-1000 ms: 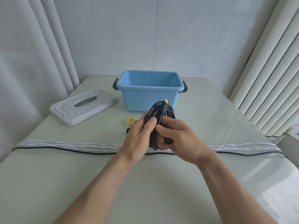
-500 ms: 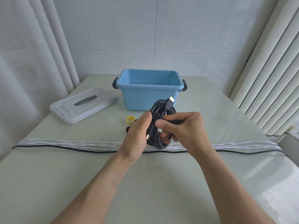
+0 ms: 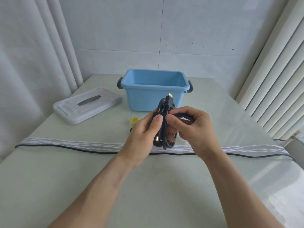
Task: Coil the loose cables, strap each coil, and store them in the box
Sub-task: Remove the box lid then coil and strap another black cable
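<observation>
A coiled black cable (image 3: 165, 142) with gold-tipped plugs stands upright between my hands above the table. My left hand (image 3: 143, 134) grips the coil's left side, thumb on top. My right hand (image 3: 192, 127) pinches a black strap (image 3: 182, 115) that runs across the upper part of the coil. One plug (image 3: 169, 98) sticks up above the coil. The open blue box (image 3: 154, 94) stands just behind, with nothing visible inside. A yellow strap roll (image 3: 134, 120) lies on the table left of my left hand.
The box's white lid (image 3: 87, 106) lies at the left rear of the table. A long black cable (image 3: 65, 148) and a white cable bundle (image 3: 74, 142) stretch across the table under my hands. Curtains hang left and right.
The coil has been turned upright and lifted slightly. My right hand has drawn the black strap out to the right across the coil, and my left thumb has shifted onto the coil's top.
</observation>
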